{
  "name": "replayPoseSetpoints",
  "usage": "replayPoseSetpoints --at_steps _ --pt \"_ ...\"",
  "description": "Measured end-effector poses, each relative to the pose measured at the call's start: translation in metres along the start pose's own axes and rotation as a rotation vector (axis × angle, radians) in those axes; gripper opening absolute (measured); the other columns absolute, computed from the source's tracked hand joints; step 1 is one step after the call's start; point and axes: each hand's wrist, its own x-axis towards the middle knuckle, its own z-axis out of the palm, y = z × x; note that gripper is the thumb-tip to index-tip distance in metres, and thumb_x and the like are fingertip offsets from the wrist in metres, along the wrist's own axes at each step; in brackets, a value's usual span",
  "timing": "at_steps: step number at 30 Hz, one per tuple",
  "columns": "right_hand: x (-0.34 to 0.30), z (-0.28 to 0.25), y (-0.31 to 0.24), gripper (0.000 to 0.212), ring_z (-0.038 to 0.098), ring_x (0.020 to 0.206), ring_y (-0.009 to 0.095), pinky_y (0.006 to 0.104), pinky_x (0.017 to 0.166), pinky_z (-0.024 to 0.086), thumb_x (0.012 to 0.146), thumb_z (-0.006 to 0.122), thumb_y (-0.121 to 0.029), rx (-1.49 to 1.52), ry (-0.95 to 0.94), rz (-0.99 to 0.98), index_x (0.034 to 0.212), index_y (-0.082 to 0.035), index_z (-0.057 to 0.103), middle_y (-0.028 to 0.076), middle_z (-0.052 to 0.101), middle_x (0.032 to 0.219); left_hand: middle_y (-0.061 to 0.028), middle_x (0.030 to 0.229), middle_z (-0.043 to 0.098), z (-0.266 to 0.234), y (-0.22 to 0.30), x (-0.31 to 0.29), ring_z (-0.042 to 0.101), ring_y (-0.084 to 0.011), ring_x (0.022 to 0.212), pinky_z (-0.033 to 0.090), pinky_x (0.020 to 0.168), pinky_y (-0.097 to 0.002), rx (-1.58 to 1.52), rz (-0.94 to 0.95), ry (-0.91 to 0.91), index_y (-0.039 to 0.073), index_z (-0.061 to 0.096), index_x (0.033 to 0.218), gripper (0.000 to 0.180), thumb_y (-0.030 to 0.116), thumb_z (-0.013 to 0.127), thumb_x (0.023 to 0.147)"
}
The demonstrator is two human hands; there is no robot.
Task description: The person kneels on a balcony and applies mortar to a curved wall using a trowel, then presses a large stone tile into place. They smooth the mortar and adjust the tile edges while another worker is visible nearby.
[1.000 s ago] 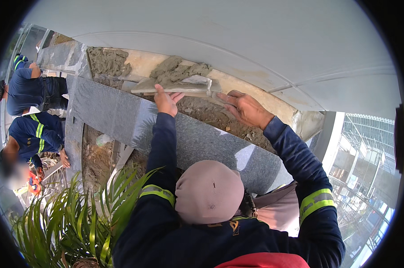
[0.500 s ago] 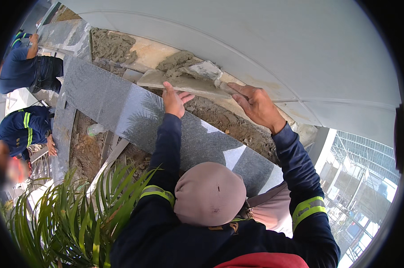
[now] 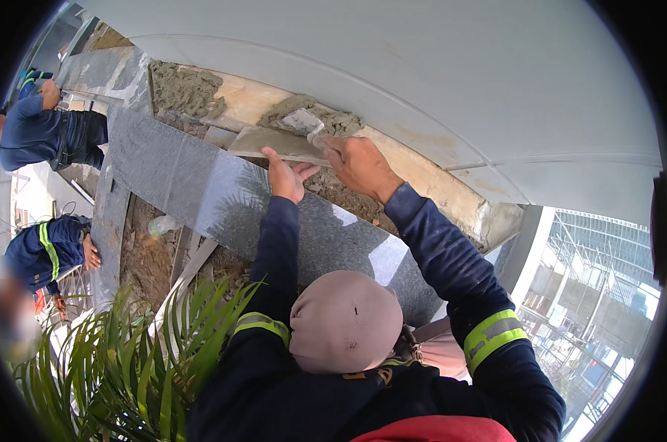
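Head view shows the left hand (image 3: 286, 177) under the near edge of a flat, pale grey-brown rectangular slab (image 3: 289, 144), its thumb against that edge and its other fingers spread; I cannot tell whether hidden fingers pinch the underside. The right hand (image 3: 364, 168), just right of the left and apart from it, is curled around the covered handle of a metal trowel with a smeared silvery blade (image 3: 301, 120). That blade lies beyond the left hand, by a lumpy grey bed of wet mortar (image 3: 341, 121).

The likeliest trouble, I judge, is tipping: the slab seems to rest mainly on the left hand, so a hard push of the trowel could tilt or slide it into the strip of loose brown soil (image 3: 352, 197) below the hands. Mortar worked too near the edge could slump off the pale beige ledge (image 3: 422, 177) beyond the hands. A stroke carried too far might scrape the smooth light-grey wall panel (image 3: 363, 51) farther out. Drips could also mark the speckled dark-grey stone paving (image 3: 156, 151) under the left forearm, and the right knuckles, close to the ledge, might graze it
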Motion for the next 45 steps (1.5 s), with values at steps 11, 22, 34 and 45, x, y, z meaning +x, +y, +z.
replayPoseSetpoints --at_steps 11,22,34,45 --pt "-0.017 0.049 -0.002 0.041 0.070 0.083 0.044 0.0523 0.076 0.057 0.100 0.061 -0.020 -0.203 -0.001 0.037 0.140 -0.012 0.062 0.027 0.070 0.096 -0.0222 0.152 0.037 0.013 0.005 -0.008 0.045 -0.0456 0.136 0.044 0.107 -0.0647 -0.040 -0.027 0.037 0.005 0.022 0.160 0.098 0.082 0.020 0.100" --pt "-0.060 0.005 0.029 0.039 0.069 0.080 0.043 0.0502 0.073 0.057 0.100 0.061 -0.019 -0.325 0.047 0.146 0.139 -0.015 0.065 0.024 0.070 0.092 -0.0241 0.134 0.053 0.012 -0.003 -0.008 0.066 -0.0456 0.110 0.061 0.089 -0.0633 0.079 0.109 0.221 -0.007 0.039 0.140 0.044 0.012 0.053 0.103" --pt "-0.123 -0.020 0.002 0.043 0.066 0.074 0.041 0.0477 0.067 0.055 0.099 0.065 -0.015 -0.178 0.134 0.050 0.141 -0.009 0.064 0.020 0.067 0.090 -0.0245 0.129 0.055 0.024 0.015 -0.008 0.070 -0.0398 0.099 0.067 0.079 -0.0563 0.087 0.141 0.232 -0.005 0.038 0.136 0.041 0.011 0.055 0.102" --pt "-0.158 -0.067 0.054 0.039 0.069 0.083 0.043 0.0458 0.076 0.054 0.099 0.065 -0.014 -0.075 0.270 0.294 0.137 -0.003 0.066 0.025 0.070 0.096 -0.0194 0.121 0.062 0.013 0.072 -0.064 0.071 -0.0367 0.103 0.065 0.074 -0.0512 0.186 0.285 0.098 -0.004 0.049 0.130 0.037 0.014 0.062 0.101"
